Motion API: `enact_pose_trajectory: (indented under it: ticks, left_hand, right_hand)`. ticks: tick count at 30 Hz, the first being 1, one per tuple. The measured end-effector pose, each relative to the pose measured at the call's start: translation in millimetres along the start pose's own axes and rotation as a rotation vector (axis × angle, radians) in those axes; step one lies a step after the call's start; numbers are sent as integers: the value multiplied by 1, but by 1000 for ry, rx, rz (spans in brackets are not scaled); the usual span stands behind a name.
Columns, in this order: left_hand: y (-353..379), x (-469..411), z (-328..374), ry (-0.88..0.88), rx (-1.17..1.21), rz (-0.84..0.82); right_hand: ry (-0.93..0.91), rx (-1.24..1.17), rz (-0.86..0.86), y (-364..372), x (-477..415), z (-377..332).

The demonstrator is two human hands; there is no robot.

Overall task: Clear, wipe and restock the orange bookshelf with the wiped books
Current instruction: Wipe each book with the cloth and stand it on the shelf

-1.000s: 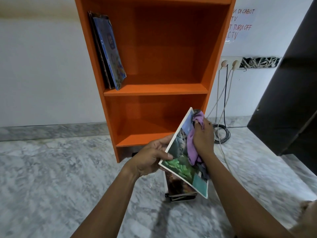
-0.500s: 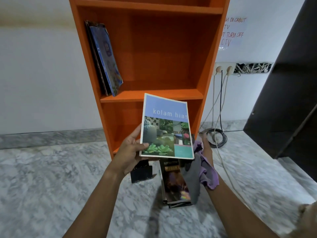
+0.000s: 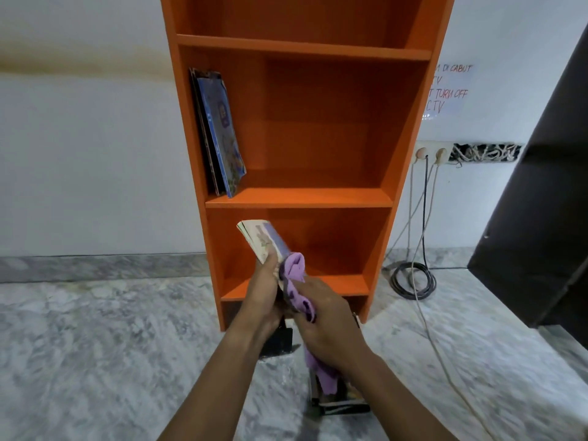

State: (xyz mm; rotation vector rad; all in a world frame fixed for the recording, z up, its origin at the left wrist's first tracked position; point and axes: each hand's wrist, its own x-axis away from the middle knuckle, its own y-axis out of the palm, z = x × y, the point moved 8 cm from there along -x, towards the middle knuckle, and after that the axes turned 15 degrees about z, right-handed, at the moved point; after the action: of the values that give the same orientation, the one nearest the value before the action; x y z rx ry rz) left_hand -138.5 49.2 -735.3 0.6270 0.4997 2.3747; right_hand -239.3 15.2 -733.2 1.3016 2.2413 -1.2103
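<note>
On the grey marble floor [image 3: 95,361], a small stack of books [image 3: 343,405] lay just below the person's wrists, apparently waiting its turn. Above it the right hand [image 3: 327,329] clutched a purple cloth [image 3: 296,275] against the thin book [image 3: 261,238], which the left hand [image 3: 264,291] gripped upright by its lower part, probably to steady it for wiping. Beyond stood the orange bookshelf [image 3: 302,198], where a few leaning books [image 3: 222,138] rested against the left wall of its middle shelf, seemingly restocked.
</note>
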Motion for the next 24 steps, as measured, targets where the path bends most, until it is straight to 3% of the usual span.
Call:
enact_pose_trajectory:
  ticks: [4,10,14,16,24]
  left_hand:
    - [7,14,6,-14,78,-118]
    - [22,37,-12,-112,-8,-310]
    - [27,42,-20,-127,-27,-299]
    - [24,40,-20,-114,-55,-259]
    - [3,23,11,23,38,-170]
  right_hand:
    - [-4,-27,-62,2,2,-10]
    - [68,-112,266,-35,-24,-20]
    - [279,-150,349,-50,-53,12]
    - [335,-278,353,-52,-64,32]
    - [672,-584,187,-27,-24,75]
